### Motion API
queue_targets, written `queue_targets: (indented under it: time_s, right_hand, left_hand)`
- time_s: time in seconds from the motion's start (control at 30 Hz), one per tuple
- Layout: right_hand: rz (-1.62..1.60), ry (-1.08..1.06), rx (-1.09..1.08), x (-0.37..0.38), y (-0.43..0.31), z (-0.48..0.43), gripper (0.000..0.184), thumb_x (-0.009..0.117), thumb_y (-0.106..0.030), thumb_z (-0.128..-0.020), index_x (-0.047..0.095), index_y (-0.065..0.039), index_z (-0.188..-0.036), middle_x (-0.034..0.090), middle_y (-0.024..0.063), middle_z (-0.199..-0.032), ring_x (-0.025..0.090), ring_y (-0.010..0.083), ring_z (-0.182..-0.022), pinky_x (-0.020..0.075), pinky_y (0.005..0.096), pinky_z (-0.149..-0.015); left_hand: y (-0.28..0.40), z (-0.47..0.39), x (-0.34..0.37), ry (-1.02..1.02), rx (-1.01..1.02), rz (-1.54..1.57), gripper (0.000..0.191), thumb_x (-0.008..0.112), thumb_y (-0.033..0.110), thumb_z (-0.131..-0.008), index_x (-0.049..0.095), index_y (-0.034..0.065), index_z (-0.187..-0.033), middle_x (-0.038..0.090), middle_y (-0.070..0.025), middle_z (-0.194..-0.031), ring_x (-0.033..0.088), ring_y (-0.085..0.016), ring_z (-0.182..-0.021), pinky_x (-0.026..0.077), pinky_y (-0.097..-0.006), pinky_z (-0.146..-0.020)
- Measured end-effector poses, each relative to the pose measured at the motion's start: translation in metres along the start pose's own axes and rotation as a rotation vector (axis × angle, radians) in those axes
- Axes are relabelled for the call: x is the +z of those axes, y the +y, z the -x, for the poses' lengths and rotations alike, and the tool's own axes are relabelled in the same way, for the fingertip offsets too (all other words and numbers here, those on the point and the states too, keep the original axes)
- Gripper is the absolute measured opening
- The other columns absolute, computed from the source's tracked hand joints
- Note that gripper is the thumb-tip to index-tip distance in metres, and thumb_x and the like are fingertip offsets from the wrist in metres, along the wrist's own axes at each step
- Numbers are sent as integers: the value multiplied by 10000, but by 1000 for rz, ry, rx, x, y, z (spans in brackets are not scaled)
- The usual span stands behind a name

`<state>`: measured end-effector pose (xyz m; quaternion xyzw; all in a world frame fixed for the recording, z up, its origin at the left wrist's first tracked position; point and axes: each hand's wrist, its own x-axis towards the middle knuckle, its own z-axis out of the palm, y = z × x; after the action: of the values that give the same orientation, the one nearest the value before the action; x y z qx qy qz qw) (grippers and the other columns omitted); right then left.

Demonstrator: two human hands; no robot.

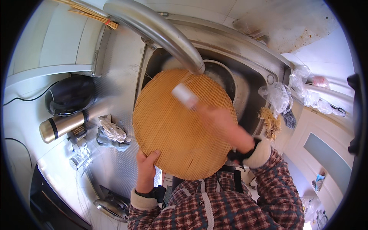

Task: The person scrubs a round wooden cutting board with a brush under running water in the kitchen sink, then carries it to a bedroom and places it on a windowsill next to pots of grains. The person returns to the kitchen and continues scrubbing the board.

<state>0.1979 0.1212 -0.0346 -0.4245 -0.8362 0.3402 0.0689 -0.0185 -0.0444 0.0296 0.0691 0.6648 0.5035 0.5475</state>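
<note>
A round board of parallel straw-coloured stalks (pixel 172 123) lies tilted over the steel sink (pixel 250 100). My left hand (pixel 147 165) grips its near left edge, with the thumb on top and the fingers hidden underneath. Blurred by motion, my right hand (pixel 222 123) is over the board and holds a small white object (pixel 184 93), whose kind is unclear. The curved metal faucet (pixel 166 34) ends just above the board's far edge, and a thin trace below its mouth looks like water. Part of a round metal basin (pixel 220 76) shows in the sink behind the board.
Left of the sink are crumpled cloths (pixel 113 133), a gold thermos (pixel 61 126) and a black rounded appliance (pixel 70 96). Plastic bags (pixel 277 96) and a tan fibrous scrubber (pixel 270 122) hang at the right. A pan (pixel 110 208) sits lower left. Bundled sticks (pixel 95 15) lie upper left.
</note>
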Motion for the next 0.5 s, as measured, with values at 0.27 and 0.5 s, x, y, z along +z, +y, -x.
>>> queue_targets:
  time_s: [0.27,0.5]
  right_hand:
    - [-364,-179,98,-4,-28,-46,480,441,-162,-939,358,-222,-1407,622,183,-797,642,272,-677,524,366,-547]
    - [-189,-251,-212,17,-50,-37,396,424,-142,-946,423,-120,-1342,631,191,-768,649,289,-688,535,373,-583]
  left_hand:
    - [-21,-2,-4,64,18,42,453,585,-13,-802,462,-59,-1236,596,-129,-1135,593,-221,-1008,462,-319,-890]
    - [-55,-11,-15,91,-36,133,405,601,28,-852,478,-62,-1227,599,-120,-1140,593,-214,-1016,472,-312,-877]
